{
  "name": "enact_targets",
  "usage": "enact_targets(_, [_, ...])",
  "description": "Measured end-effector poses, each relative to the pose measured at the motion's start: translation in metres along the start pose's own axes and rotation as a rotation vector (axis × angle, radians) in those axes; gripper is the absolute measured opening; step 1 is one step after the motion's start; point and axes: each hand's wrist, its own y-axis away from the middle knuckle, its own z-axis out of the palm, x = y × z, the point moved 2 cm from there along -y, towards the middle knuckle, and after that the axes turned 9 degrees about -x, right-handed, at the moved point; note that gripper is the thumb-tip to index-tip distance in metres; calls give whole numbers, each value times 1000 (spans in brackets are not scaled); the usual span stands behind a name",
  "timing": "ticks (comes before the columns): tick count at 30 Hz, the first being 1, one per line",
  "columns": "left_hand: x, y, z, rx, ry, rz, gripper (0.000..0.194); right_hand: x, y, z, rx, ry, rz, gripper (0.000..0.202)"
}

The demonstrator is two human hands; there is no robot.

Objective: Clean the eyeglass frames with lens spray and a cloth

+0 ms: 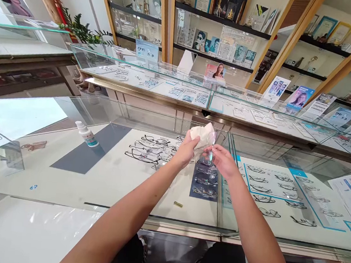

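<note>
Above the glass display counter (142, 203), both of my hands are close together. My left hand (187, 150) is closed on a pale cream cloth (201, 133), which fans up over its fingers. My right hand (223, 161) pinches a pair of eyeglasses (208, 155) with thin rims and shiny clear lenses. One lens rises beside the cloth's right edge; the other hangs lower, by my right fingertips. Whether the cloth touches the upper lens I cannot tell. Beneath the hands, rows of eyeglass frames (148, 149) lie under the glass.
A white spray bottle (86, 135) stands on the counter at left, near a small brown item (36, 145) and a mirror-like block (13, 156). More frames (258, 180) lie in the right case. Another glass counter (167, 89) with card stands runs behind, before shelves (222, 21).
</note>
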Motion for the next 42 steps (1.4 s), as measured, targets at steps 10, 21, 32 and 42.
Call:
enact_targets(10, [6, 0, 3, -27, 132, 112, 54, 8, -4, 1, 48, -1, -4, 30])
enact_targets(21, [13, 7, 9, -86, 229, 121, 45, 10, -4, 13, -7, -18, -34, 27])
enact_targets(32, [31, 3, -5, 5, 225, 143, 61, 4, 1, 22, 41, -31, -76, 25])
enact_targets(42, [29, 16, 18, -100, 27, 296, 45, 11, -1, 38, -10, -45, -9, 36])
